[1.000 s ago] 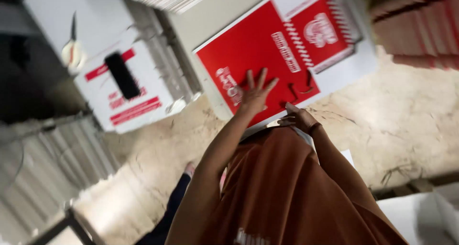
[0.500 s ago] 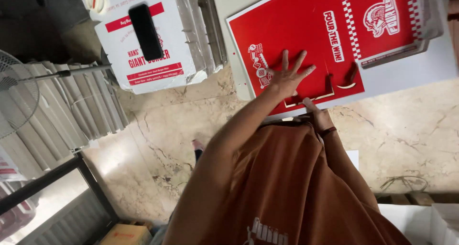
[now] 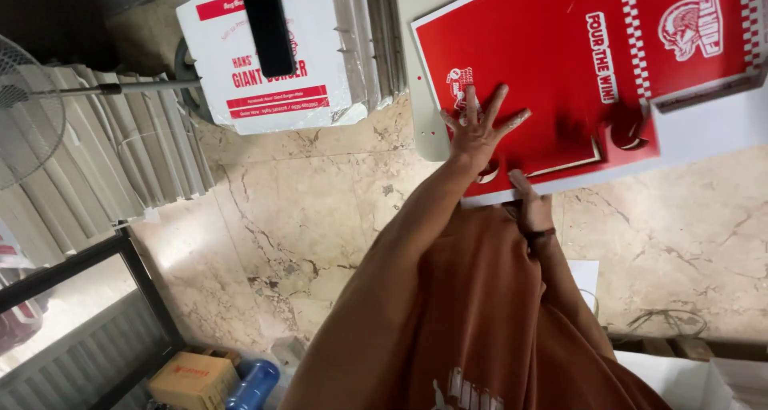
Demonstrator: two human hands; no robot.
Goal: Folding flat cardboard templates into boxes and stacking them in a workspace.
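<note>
A large flat red cardboard box blank (image 3: 560, 66) with white print and die-cut slots lies on a pale work surface (image 3: 704, 130). My left hand (image 3: 478, 134) presses flat on its near left part, fingers spread wide. At the blank's near edge is my right hand (image 3: 532, 208), a dark band on its wrist, fingers curled on the cardboard rim. My orange shirt (image 3: 480, 322) fills the bottom middle of the view and hides part of my right arm.
A stack of white flattened boxes (image 3: 316, 78) with red bands stands at upper left, a black phone (image 3: 268, 24) on top. Grey folded cardboard (image 3: 104, 150) and a fan (image 3: 28, 110) sit left. The marble floor (image 3: 320, 218) holds a brown box (image 3: 192, 378), a blue bottle (image 3: 254, 384) and cables (image 3: 664, 322).
The view has swung, so the red blank and the white stack sit higher in frame. My left hand stays spread on the blank and my right hand stays at its near edge.
</note>
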